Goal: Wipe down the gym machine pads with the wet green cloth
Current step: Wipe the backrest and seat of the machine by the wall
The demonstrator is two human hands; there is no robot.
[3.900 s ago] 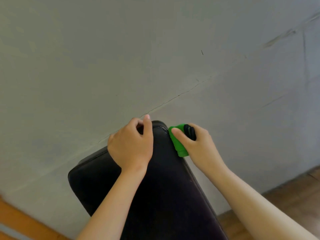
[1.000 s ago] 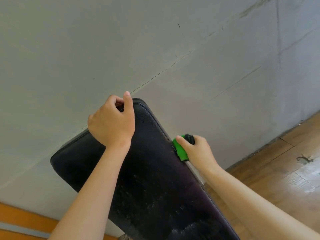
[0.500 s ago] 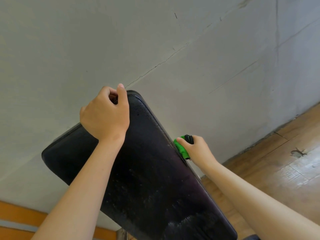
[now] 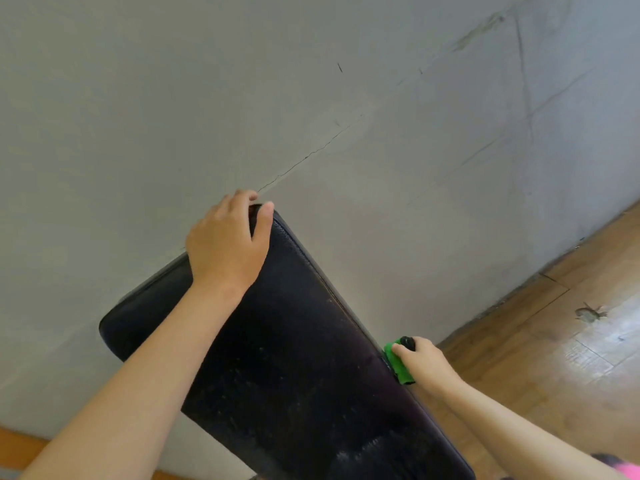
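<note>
Black pad's side edge wiped in front of a grey wall

The grey wall (image 4: 381, 98) filled most of the view, with the long black pad (image 4: 311, 358) tilted before it. The left hand (image 4: 225, 244) gripped the pad's top corner, fingers curled over the far edge and thumb on the face. The right hand (image 4: 426, 365) pinched the folded green cloth (image 4: 398, 363) against the pad's right edge, partway down. The likely risk was that the cloth would slide off that narrow edge or bunch up, and that the streaked face would go unwiped.

left hand (image 4: 227, 242) on pad (image 4: 311, 368) top corner; right hand (image 4: 424, 363) with cloth (image 4: 398, 363) at pad's right edge; wall (image 4: 311, 98) behind
</note>
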